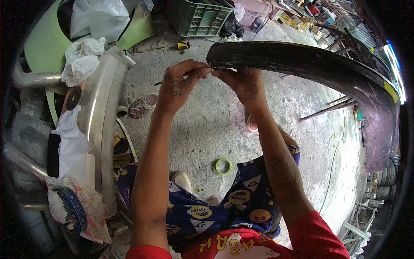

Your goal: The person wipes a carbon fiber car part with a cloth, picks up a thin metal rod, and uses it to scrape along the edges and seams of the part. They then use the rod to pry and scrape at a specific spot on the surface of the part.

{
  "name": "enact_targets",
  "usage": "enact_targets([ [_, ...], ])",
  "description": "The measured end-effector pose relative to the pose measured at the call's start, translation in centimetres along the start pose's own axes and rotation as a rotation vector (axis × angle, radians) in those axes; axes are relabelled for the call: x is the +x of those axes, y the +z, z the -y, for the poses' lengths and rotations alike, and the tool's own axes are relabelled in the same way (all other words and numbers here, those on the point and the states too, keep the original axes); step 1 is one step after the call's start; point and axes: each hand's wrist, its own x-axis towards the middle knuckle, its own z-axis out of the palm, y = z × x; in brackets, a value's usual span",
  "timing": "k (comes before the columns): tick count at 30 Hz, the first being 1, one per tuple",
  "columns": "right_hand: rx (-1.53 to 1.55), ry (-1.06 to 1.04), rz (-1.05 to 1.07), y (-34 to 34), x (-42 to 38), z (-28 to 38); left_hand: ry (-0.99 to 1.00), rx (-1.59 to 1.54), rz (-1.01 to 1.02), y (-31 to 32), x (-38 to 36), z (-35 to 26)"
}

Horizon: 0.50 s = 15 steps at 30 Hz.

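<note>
A long, dark, curved panel (276,58) with a worn, scuffed surface spans the upper right and bends down along the right side. My left hand (182,82) is at its left end, thumb and forefinger pinched together. My right hand (246,86) is just below the same end, its thumb pointing toward the left fingertips. Some of its fingers are hidden behind the panel's lower edge. Between the two hands a tiny pale bit shows at the fingertips, too small to name. A yellow patch (391,92) marks the panel's far bend.
A green roll of tape (223,166) lies on the concrete floor (198,129) between my feet. To the left stands a large metal cylinder (101,108) with white plastic bags and cloth. A green crate (202,19) is at the back, near a yellow tape measure (183,45).
</note>
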Motion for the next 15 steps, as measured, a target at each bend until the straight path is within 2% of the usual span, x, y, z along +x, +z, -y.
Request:
enact_targets([
  [5,0.074,-0.008,-0.010,-0.2,-0.1,0.0,-0.013,-0.028,0.042,-0.1,0.1,0.1],
  [8,-0.095,0.040,0.043,-0.4,0.0,0.5,-0.085,0.031,0.046,-0.1,0.1,-0.3],
  [10,0.005,-0.016,0.012,-0.2,0.0,0.0,0.054,0.072,-0.017,0.1,0.3,0.1],
  [13,0.121,0.005,0.013,-0.3,0.0,-0.3,-0.013,0.007,-0.043,0.3,0.0,-0.3],
  [15,0.086,0.011,0.016,-0.5,0.0,-0.5,-0.033,0.016,-0.061,0.2,0.1,-0.3],
])
